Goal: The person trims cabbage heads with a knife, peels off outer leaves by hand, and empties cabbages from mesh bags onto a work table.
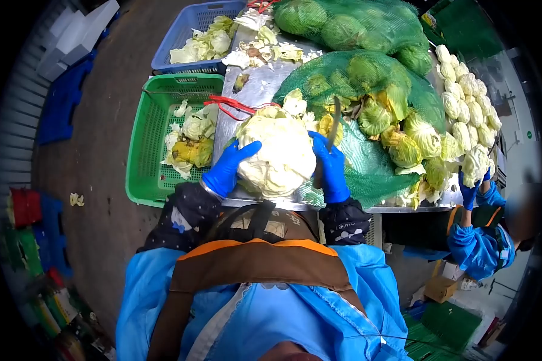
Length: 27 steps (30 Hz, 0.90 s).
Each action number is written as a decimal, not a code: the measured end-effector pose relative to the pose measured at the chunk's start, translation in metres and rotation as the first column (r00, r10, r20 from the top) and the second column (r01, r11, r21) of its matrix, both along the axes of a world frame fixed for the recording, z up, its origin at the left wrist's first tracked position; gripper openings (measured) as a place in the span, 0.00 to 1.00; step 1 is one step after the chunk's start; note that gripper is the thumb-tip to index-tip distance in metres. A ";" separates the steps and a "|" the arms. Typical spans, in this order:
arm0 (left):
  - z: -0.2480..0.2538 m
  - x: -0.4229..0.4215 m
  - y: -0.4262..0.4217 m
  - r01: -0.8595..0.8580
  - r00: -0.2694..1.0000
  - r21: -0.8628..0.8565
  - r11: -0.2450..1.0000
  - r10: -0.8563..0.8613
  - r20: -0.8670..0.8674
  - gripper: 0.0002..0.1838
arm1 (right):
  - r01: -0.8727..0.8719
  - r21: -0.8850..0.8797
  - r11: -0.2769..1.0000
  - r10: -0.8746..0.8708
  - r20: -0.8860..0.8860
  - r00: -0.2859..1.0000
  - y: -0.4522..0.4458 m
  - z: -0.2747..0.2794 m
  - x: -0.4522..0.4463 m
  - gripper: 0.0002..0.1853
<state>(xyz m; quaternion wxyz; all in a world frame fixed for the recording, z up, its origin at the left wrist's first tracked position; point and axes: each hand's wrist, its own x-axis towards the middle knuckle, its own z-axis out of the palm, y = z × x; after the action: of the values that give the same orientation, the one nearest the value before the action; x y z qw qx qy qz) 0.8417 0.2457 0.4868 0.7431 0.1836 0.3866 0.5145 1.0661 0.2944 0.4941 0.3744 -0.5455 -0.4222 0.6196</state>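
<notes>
around the pale cabbage [277, 156]: netted cabbages [343, 31], green crate [140, 150]

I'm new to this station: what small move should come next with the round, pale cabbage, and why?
Probably turn the round, pale cabbage slightly with the blue-gloved left hand, keeping the slim, dark-bladed knife clear. The cabbage's visible side looks pale, its underside is hidden, and the blue-gloved right hand holds the knife close beside it.

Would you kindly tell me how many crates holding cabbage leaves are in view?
2: the green crate along the left side of the metal table, and the blue crate just beyond it. Others may be hidden.
</notes>
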 end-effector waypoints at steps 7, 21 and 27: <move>-0.041 0.007 0.003 -0.435 0.730 0.100 0.895 0.415 -0.543 0.38 | -0.367 0.459 0.809 0.047 0.572 0.819 -0.054 -0.030 0.017 0.15; -0.056 0.018 0.031 -0.366 0.727 0.156 0.917 0.387 -0.568 0.38 | -0.483 0.193 0.854 0.190 0.748 0.636 -0.030 -0.070 -0.031 0.11; -0.052 0.008 0.037 -0.398 0.758 -0.022 0.917 0.315 -0.570 0.34 | -0.494 0.191 0.848 0.173 0.781 0.600 -0.019 -0.080 -0.044 0.10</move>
<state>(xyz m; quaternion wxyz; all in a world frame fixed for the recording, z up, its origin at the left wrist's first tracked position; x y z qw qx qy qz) 0.8494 0.2824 0.4349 0.4974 0.1946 0.6489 0.5419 1.0224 0.2757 0.4139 0.1457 -0.5714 -0.7466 0.3080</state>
